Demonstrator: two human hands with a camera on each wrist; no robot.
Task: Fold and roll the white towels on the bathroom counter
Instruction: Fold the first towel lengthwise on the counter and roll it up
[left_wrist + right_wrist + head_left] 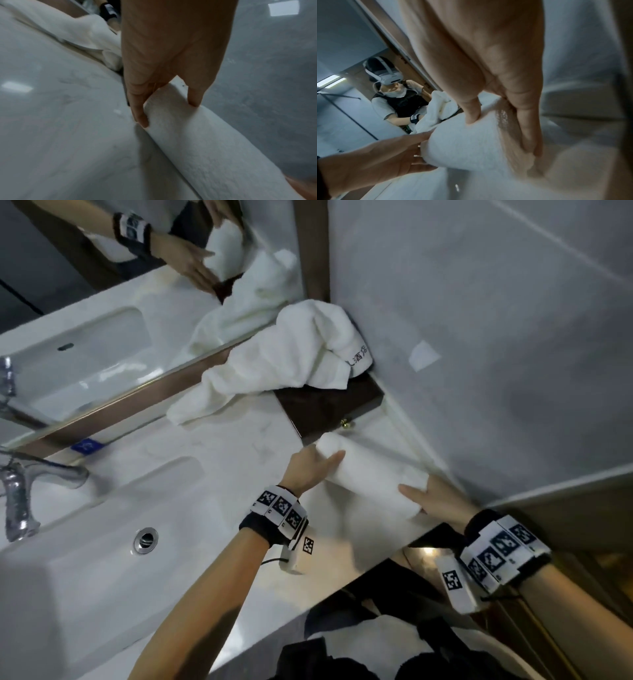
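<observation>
A white towel rolled into a tight cylinder (370, 474) lies on the marble counter (239, 446) beside the right wall. My left hand (325, 460) grips its far end, thumb on one side and a finger on the other, as the left wrist view shows (169, 114). My right hand (416, 491) grips the near end, its thumb on top and fingers pressed against the side (502, 135). A second white towel (291, 354) lies crumpled in the far corner, partly over a dark wooden box (329, 409).
A white sink (102, 559) with a chrome drain (145, 539) and a faucet (17, 498) fills the counter's left part. A mirror (102, 320) runs along the back. The grey wall (479, 302) stands close on the right; the counter's front edge (342, 580) is near my wrists.
</observation>
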